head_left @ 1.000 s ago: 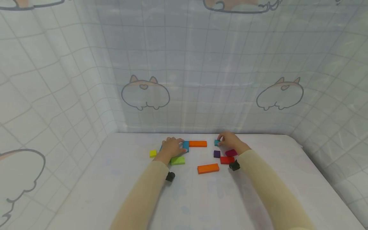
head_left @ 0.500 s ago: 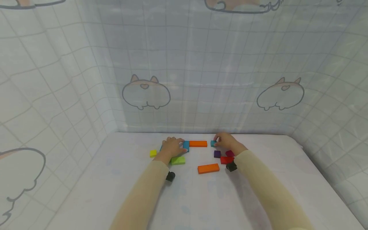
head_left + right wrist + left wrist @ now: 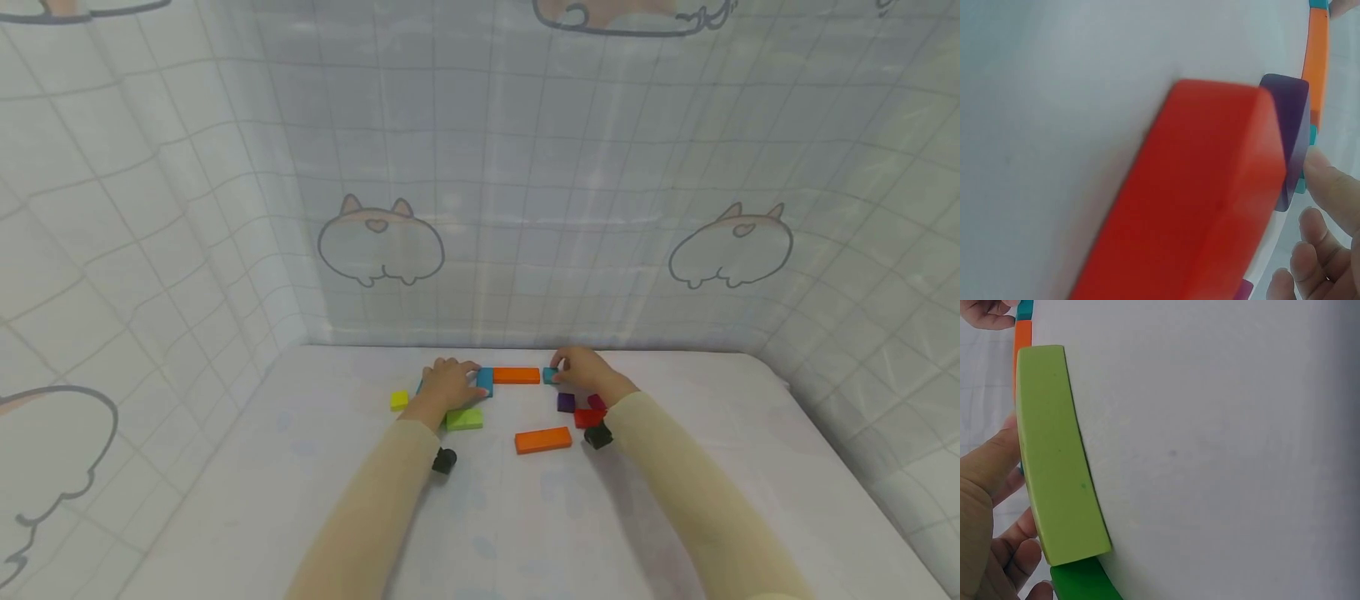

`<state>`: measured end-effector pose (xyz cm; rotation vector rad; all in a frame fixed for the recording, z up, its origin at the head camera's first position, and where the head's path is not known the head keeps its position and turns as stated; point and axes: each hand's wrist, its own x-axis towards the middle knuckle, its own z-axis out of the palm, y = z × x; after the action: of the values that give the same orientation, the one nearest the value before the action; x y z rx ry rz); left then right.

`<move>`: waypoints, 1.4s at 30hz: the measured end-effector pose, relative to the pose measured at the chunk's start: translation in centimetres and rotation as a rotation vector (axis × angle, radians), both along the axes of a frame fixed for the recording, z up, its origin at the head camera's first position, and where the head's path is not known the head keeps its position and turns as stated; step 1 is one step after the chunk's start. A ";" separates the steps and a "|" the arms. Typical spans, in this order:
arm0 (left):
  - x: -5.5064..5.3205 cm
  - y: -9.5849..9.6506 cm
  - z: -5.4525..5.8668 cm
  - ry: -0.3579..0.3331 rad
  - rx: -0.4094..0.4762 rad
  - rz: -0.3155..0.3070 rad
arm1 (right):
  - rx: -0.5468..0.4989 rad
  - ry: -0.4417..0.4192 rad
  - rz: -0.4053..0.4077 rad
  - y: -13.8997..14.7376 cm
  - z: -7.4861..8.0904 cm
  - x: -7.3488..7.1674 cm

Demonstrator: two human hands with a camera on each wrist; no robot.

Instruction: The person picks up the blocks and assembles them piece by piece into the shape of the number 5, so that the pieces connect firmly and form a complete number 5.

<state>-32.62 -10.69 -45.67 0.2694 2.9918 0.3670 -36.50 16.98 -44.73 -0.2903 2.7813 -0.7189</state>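
Observation:
At the back of the table, my left hand (image 3: 447, 384) pinches a blue block (image 3: 485, 382) between thumb and index finger. An orange block (image 3: 517, 376) lies flat with its left end against that blue block. My right hand (image 3: 587, 371) pinches a small teal block (image 3: 551, 376) just off the orange block's right end; whether they touch I cannot tell. In the right wrist view, the thumb of the right hand (image 3: 1335, 228) covers part of the teal block (image 3: 1301, 185). A lime block (image 3: 1060, 456) and a green block (image 3: 1085, 579) lie near my left hand in its wrist view.
A yellow block (image 3: 400, 401) lies left of my left hand. Nearer me are a dark purple block (image 3: 566, 402), a red block (image 3: 589, 418), a magenta block (image 3: 596, 402) and a second orange block (image 3: 543, 440). A patterned curtain (image 3: 480, 250) stands behind the table.
My right hand has slid the teal block leftward, up to the right end of the far orange block. The left hand and its blue block have stayed in place.

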 end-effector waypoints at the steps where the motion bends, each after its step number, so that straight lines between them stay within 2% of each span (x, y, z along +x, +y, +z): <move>1: 0.0 0.0 0.0 0.001 0.001 -0.001 | 0.000 0.002 0.002 -0.1 0.0 0.0; 9: -0.1 -0.1 0.2 0.005 0.004 -0.007 | 0.006 0.011 0.021 -0.5 0.3 0.1; 19: -0.4 0.0 -0.3 0.013 -0.001 -0.007 | 0.000 0.032 0.036 -0.6 0.4 0.3; 30: 0.2 0.6 0.5 -0.014 0.009 0.011 | 0.021 0.029 0.044 -0.5 0.2 0.1; 42: -0.1 0.3 0.4 -0.017 0.012 0.001 | 0.018 0.012 0.025 -0.9 0.4 0.1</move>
<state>-32.68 -10.37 -45.25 0.2652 2.9740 0.3855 -36.40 16.11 -44.35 -0.3263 2.7888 -0.6882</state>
